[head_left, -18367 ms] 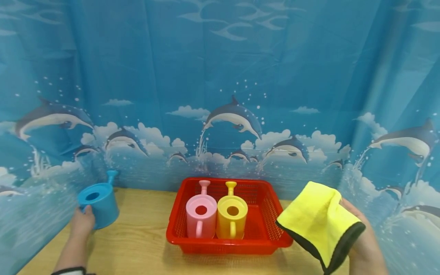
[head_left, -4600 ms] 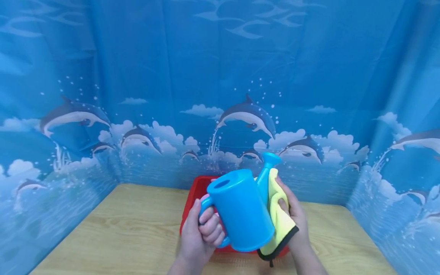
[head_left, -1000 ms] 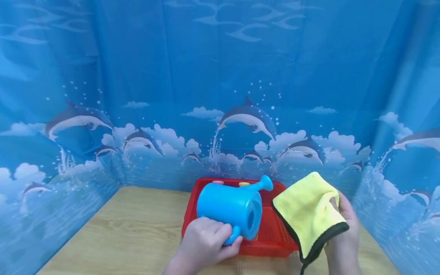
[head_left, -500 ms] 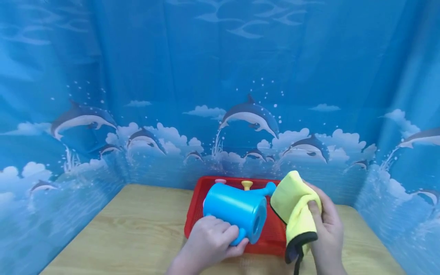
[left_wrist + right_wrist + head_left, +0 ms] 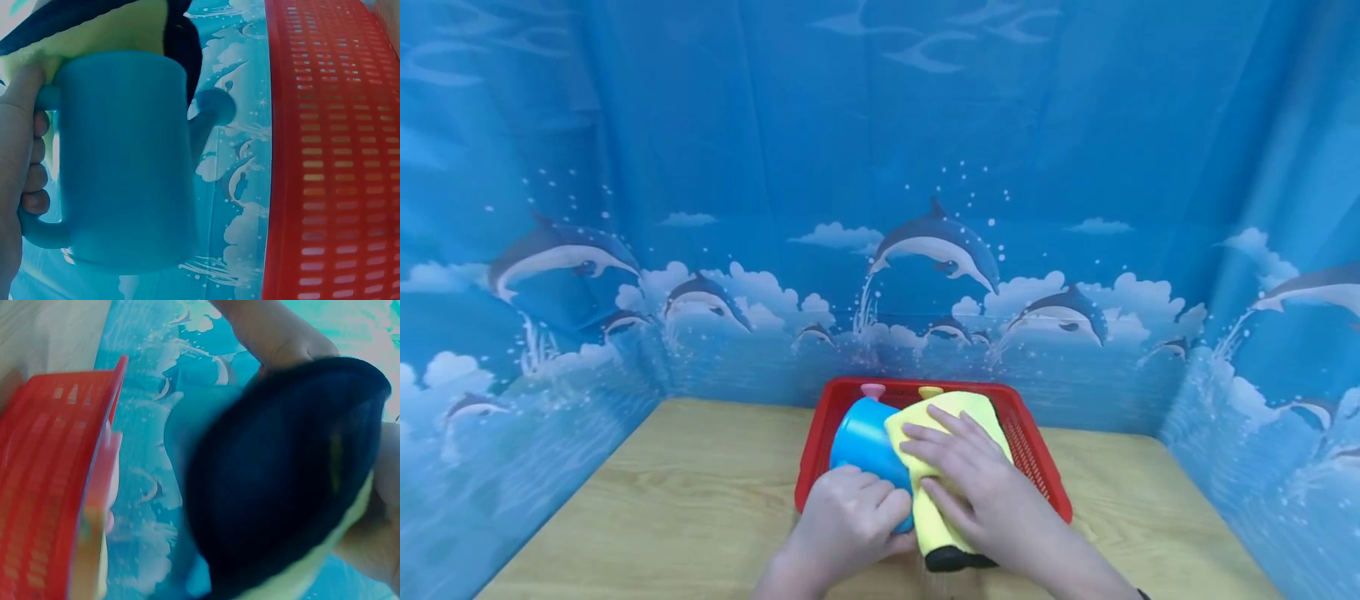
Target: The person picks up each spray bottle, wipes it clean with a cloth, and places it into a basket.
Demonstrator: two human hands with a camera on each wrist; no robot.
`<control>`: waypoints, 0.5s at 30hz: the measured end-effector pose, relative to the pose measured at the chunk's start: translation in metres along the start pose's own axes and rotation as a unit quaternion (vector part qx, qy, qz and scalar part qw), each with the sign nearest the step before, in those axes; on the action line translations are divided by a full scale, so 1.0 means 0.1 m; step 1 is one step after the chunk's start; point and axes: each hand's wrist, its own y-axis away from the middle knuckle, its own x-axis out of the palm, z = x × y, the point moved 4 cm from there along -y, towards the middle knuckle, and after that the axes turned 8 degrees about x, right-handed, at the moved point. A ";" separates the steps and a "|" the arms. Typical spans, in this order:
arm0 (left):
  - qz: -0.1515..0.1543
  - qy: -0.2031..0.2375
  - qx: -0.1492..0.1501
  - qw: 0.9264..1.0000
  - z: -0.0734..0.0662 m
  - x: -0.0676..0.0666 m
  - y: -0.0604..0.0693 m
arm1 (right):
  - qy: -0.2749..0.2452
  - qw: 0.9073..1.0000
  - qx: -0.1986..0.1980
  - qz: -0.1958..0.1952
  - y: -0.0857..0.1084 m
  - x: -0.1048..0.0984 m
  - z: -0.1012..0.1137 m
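Observation:
My left hand (image 5: pixel 846 521) grips the handle of a blue plastic watering can (image 5: pixel 863 437), which lies tilted over the red basket with its top towards the right. A yellow cloth with a dark edge (image 5: pixel 932 527) covers the can's top end. On that cloth my right hand (image 5: pixel 988 492) rests, fingers extended and pressing it against the can. In the left wrist view the curled fingers (image 5: pixel 36 178) wrap the handle, and the can's spout (image 5: pixel 215 106) sticks out at its far side. The cloth's dark side (image 5: pixel 281 475) hides much of the can in the right wrist view.
Below and behind the can stands a red slotted basket (image 5: pixel 1041 467) on a wooden table (image 5: pixel 700 467). The pink spout (image 5: pixel 872 390) and yellow spout (image 5: pixel 929 391) of two other watering cans show inside it. A dolphin-print curtain (image 5: pixel 760 208) surrounds the table.
Earlier the blue can stood at the left; it was lifted over the basket and later turned on its side. In the last half second the right hand brought the cloth left onto its top.

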 end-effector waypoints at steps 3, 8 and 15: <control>-0.004 0.002 0.001 1.000 -0.01 0.00 0.00 | -0.001 0.999 -0.028 0.031 0.08 -0.05 -0.01; -0.007 0.005 0.025 1.000 -0.07 -0.01 -0.01 | -0.006 0.997 -0.040 0.068 0.10 -0.12 0.02; -0.045 -0.013 0.051 0.998 -0.13 -0.07 -0.01 | -0.021 0.981 0.010 0.191 -0.21 -0.05 0.18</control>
